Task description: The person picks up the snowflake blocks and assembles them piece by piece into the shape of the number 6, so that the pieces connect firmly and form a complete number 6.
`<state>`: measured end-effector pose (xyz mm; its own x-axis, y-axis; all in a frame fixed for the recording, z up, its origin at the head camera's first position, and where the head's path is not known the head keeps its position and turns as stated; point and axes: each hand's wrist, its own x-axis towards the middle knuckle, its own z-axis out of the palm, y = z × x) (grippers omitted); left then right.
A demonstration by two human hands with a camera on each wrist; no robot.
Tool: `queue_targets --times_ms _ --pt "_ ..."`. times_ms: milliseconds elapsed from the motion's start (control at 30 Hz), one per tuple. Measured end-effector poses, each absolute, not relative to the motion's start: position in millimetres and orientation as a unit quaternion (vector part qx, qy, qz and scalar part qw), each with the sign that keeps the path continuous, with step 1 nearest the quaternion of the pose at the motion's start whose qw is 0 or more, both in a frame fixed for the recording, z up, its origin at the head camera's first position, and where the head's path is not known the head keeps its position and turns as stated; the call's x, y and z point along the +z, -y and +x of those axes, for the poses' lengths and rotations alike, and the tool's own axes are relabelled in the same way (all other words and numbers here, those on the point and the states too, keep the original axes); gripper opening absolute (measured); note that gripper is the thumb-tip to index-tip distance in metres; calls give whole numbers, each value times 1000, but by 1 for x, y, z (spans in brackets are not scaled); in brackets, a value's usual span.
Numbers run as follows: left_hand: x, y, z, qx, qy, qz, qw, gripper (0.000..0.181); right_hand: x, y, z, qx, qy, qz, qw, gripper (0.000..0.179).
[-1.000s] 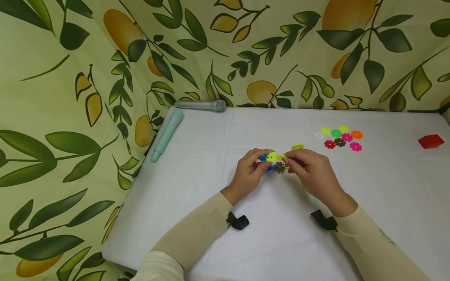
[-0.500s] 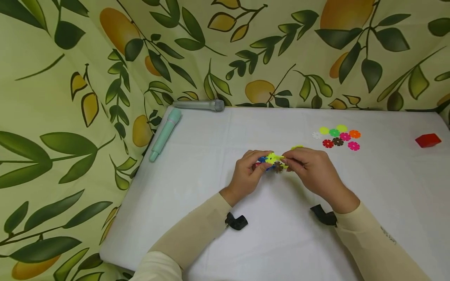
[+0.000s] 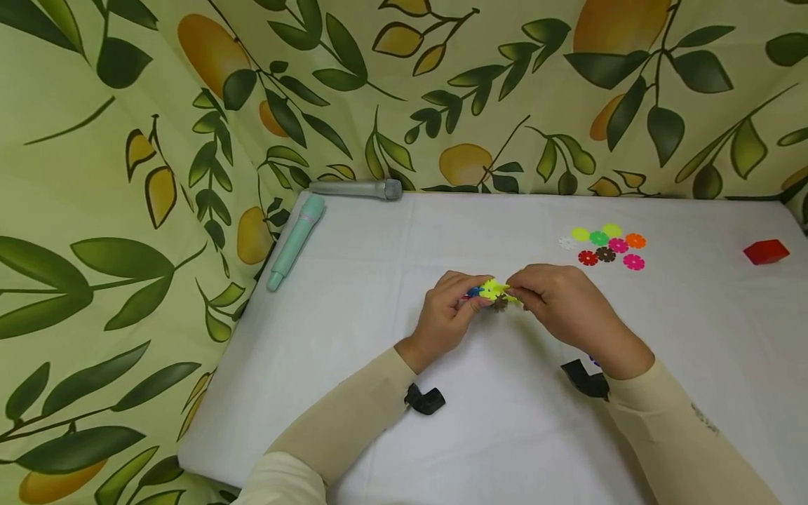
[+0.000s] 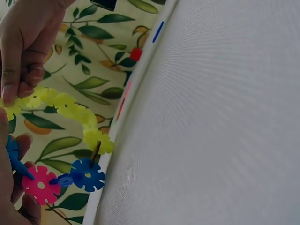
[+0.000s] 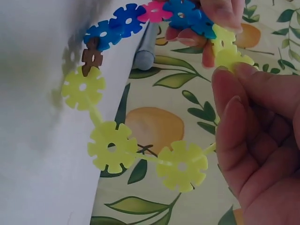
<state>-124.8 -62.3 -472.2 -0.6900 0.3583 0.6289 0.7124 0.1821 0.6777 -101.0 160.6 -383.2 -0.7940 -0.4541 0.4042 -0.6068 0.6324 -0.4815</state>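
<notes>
A chain of slotted plastic snowflake discs (image 5: pixel 112 136) hangs in a loop between my two hands, above the white table. Yellow discs make up one stretch; a brown disc (image 5: pixel 92 57), blue discs (image 4: pixel 88 174) and a pink disc (image 4: pixel 41 185) follow. My left hand (image 3: pixel 440 317) pinches the chain where blue meets yellow. Close to it, my right hand (image 3: pixel 571 308) pinches a yellow disc (image 5: pixel 230 57) between thumb and index finger. Those fingertips partly hide the yellow discs there, so I cannot tell whether the two ends are joined.
Several loose discs (image 3: pixel 606 254) lie at the back right, with a red block (image 3: pixel 766 252) farther right. A mint microphone (image 3: pixel 295 242) and a grey microphone (image 3: pixel 356 189) lie at the back left. Patterned cloth (image 3: pixel 467 84) hangs behind and left of the table (image 3: pixel 480 435).
My right hand has turned slightly, its wrist shifting a little to the right. A small purple bit now shows beside that wrist. The yellow discs tilt differently between my fingers; both hands keep their pinch.
</notes>
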Motion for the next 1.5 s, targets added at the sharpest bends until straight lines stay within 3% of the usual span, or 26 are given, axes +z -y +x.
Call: queue_targets --times_ms 233,467,600,700,833,1100,1267,1500 --pt "-473 56 -123 -593 728 -325 114 35 -390 -164 -95 387 880 235 142 20" --pt "-475 57 -125 -595 725 -325 123 39 -394 -193 -85 449 856 179 181 24" --pt "-475 57 -127 -588 728 -328 128 39 -405 -219 -77 465 860 127 168 20" --pt "-475 57 -127 -587 731 -325 127 39 -416 -240 -71 461 875 69 127 17" --pt "-475 58 -127 -586 734 -320 128 40 -430 -267 -66 426 904 18 37 28" --pt "-474 62 -126 -584 742 -304 127 38 -453 -301 -64 369 912 113 -141 54" --pt "-476 63 -125 -589 745 -288 122 37 -456 -307 -61 343 911 157 -167 46" --pt "-476 63 -125 -596 742 -282 119 37 -451 -303 -61 347 905 133 -206 34"
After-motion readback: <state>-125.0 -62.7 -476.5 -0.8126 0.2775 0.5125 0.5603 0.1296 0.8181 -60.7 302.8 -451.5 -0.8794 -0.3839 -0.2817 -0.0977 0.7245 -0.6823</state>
